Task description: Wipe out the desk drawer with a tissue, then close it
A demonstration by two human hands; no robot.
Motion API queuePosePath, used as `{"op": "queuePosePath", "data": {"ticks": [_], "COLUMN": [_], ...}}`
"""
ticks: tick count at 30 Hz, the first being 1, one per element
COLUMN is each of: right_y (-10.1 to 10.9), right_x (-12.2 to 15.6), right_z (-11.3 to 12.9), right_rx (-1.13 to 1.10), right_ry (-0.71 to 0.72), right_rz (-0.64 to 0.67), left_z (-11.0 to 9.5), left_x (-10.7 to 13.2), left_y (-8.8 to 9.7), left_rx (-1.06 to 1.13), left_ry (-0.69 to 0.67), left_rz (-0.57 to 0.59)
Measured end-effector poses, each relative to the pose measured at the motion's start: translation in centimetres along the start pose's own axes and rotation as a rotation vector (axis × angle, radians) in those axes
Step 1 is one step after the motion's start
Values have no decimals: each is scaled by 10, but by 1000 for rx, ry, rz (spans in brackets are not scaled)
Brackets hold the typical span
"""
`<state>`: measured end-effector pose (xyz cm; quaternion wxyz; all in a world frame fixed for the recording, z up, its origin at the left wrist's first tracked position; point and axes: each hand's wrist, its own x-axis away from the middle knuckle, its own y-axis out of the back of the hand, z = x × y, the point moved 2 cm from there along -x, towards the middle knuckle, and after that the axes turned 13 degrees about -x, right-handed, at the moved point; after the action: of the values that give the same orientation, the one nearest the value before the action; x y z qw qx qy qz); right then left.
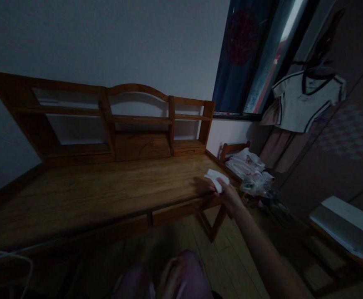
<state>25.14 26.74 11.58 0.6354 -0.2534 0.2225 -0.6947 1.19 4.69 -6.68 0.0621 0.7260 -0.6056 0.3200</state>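
Observation:
My right hand (229, 196) reaches out to the right end of a long wooden desk (100, 195) and grips a folded white cloth or tissue (216, 179) that rests on the desk's right front corner. The fingers are closed round it. My left hand (173, 276) is a blurred shape low in the picture above my lap, and its fingers cannot be made out.
A wooden shelf unit (112, 124) stands along the back of the desk. A chair (246, 166) piled with white bags is right of the desk. A shirt (306, 99) hangs by a dark window. A white cable (16, 259) lies at the lower left.

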Motion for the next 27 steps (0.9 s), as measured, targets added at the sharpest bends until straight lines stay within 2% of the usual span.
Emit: {"op": "queuePosePath", "data": {"ticks": [1, 2, 3, 5, 7, 9, 10, 11, 13, 15, 16, 18, 19, 21, 24, 27], "right_y": [-15, -28, -38, -51, -53, -46, -41, -36, -26, -21, -19, -19, -19, -18, -19, -22], "right_x": [-7, -12, -17, -22, -25, -24, -23, -22, -18, -15, -16, -21, -27, -43, -71, -96], "right_z": [-11, -23, -34, -52, -65, -69, -68, -65, -57, -50, -47, -45, -45, -48, -56, -62], "right_rx": [39, 62, 74, 84, 162, 367, 528, 724, 1146, 1454, 1518, 1496, 1448, 1354, 1247, 1134], "right_ry": [-51, -91, -126, -185, -211, -144, -66, 41, 302, 560, 674, 827, 859, 830, 677, 503], "right_rz": [60, 107, 139, 155, 117, 84, 76, 64, 17, 22, 77, 267, 350, 457, 571, 587], "left_z": [-22, -49, -78, -139, -190, -223, -233, -239, -242, -240, -239, -238, -238, -241, -249, -262], "left_x": [9, 17, 23, 25, 14, -9, -24, -39, -67, -88, -96, -107, -110, -115, -117, -116], "left_y": [-7, -16, -27, -46, -68, -90, -100, -107, -119, -124, -123, -118, -114, -106, -97, -93], "left_rx": [-87, -389, -563, -826, -1024, -1288, -1420, -1463, -1573, -1662, -1692, -1722, -1728, -1733, -1755, -1774], "left_ry": [-98, -266, -371, -642, -875, -1111, -1191, -1214, -1275, -1291, -1291, -1292, -1299, -1311, -1328, -1337], "left_rz": [-1, 19, 93, 45, -28, -31, -44, -73, -2, 44, 53, 53, 53, 64, 111, 195]}}
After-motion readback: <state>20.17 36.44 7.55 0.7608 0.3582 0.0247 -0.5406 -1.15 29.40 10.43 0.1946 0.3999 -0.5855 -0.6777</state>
